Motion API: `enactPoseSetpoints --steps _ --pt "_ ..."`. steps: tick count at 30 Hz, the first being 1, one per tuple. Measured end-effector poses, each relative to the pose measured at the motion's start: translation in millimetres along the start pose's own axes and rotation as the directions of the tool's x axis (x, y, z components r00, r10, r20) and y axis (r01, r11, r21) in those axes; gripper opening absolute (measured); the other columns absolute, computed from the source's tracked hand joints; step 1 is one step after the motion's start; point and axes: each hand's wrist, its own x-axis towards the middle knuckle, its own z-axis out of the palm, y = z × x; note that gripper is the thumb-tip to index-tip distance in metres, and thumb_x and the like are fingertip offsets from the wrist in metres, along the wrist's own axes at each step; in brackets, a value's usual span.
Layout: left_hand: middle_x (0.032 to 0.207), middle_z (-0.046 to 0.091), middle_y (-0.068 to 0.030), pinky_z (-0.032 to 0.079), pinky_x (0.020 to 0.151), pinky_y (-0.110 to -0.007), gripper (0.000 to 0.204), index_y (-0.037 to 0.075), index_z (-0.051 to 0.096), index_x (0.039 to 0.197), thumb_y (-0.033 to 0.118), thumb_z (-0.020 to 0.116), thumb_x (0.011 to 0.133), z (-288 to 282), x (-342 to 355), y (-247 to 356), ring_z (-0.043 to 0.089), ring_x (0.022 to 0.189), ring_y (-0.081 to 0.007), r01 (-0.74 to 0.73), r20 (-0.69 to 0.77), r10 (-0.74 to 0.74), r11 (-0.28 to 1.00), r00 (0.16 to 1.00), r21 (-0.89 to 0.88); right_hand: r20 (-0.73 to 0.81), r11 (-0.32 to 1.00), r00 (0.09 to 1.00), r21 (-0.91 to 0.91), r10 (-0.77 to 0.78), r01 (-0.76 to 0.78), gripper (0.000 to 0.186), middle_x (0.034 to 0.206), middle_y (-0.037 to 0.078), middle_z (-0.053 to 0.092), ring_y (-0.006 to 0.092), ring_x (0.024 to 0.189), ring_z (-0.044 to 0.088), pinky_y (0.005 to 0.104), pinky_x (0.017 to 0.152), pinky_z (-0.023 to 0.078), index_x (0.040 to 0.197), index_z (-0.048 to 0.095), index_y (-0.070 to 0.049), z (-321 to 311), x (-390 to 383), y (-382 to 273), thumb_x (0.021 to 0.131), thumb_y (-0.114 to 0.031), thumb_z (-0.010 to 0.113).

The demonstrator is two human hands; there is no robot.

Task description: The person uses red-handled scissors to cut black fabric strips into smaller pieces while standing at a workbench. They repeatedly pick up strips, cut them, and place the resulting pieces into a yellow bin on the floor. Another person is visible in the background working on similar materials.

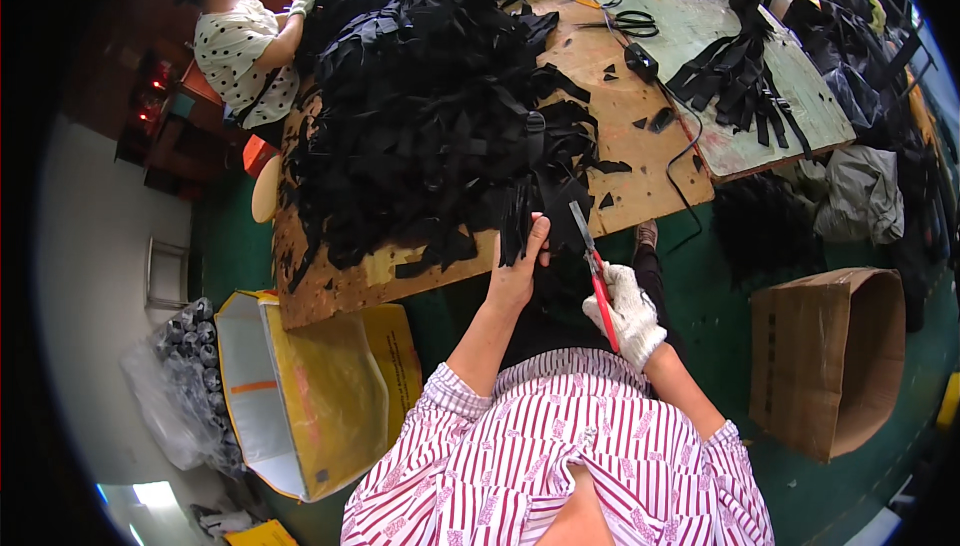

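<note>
My bare left hand (514, 276) is closed around a bundle of short black fabric strips (516, 214), held upright at the near edge of the table. My right hand (632, 312), in a white knit glove, grips red-handled scissors (603, 298). Their blades point up and away, just right of the bundle and apart from it. Beyond both hands a large heap of black fabric straps (420, 96) covers much of the wooden table (640, 171). A black buckle (536, 123) shows on one strap in the heap.
A person (240, 46) in a dotted top stands at the far left of the table. Black-handled scissors (636, 24) and a corded black device (641, 63) lie farther back. More straps (735, 76) hang together at right. A yellow box (320, 396) and a cardboard box (825, 361) flank me.
</note>
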Motion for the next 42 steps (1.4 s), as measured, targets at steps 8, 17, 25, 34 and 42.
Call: enactPoseSetpoints --steps 8,17,25,34,42 --pt "0.072 0.051 0.0031 0.035 0.049 -0.021 0.014 0.010 0.058 0.095 0.015 0.065 0.084 4 -3 -8 0.047 0.062 -0.0053 0.035 0.029 -0.037 0.997 0.999 0.065 -0.002 0.972 0.997 0.222 0.082 -0.079 0.048 0.085 0.006 0.053 0.0142 0.067 0.053 0.0272 0.062 0.045 0.116 0.039 -0.003 9 3 13 0.078 -0.017 0.064" --pt "0.070 0.048 0.0053 0.033 0.049 -0.020 0.016 0.010 0.056 0.094 0.019 0.065 0.085 2 -5 -5 0.044 0.060 -0.0034 0.006 0.025 -0.011 0.977 1.000 0.214 0.076 0.931 0.978 0.298 0.195 -0.209 0.051 0.091 0.010 0.055 0.0167 0.078 0.056 0.0305 0.072 0.047 0.112 0.043 -0.001 5 -2 0 0.075 -0.023 0.072" --pt "0.065 0.045 0.0054 0.032 0.046 -0.021 0.024 0.007 0.057 0.089 0.028 0.065 0.084 -4 -9 -9 0.042 0.056 -0.0030 -0.055 0.045 0.040 0.909 0.998 0.412 0.082 0.903 0.970 0.355 0.227 -0.241 0.051 0.089 0.009 0.056 0.0178 0.076 0.057 0.0304 0.073 0.047 0.113 0.042 -0.002 3 -1 -7 0.076 -0.023 0.070" --pt "0.061 0.043 0.0057 0.031 0.045 -0.021 0.026 0.006 0.057 0.085 0.030 0.065 0.085 -10 -11 -16 0.041 0.051 -0.0031 -0.236 0.161 0.177 0.816 0.971 0.528 0.096 0.910 0.978 0.359 0.183 -0.206 0.048 0.086 0.006 0.054 0.0146 0.070 0.054 0.0294 0.067 0.048 0.113 0.041 -0.003 6 3 4 0.078 -0.019 0.069" --pt "0.060 0.044 0.0056 0.030 0.044 -0.021 0.023 0.006 0.056 0.086 0.028 0.063 0.086 -13 -15 -15 0.041 0.051 -0.0034 -0.176 0.075 0.159 0.869 0.984 0.462 0.156 0.872 0.951 0.379 0.268 -0.308 0.042 0.085 0.006 0.054 0.0117 0.064 0.052 0.0262 0.060 0.046 0.110 0.042 -0.003 3 -1 -15 0.080 -0.017 0.068"
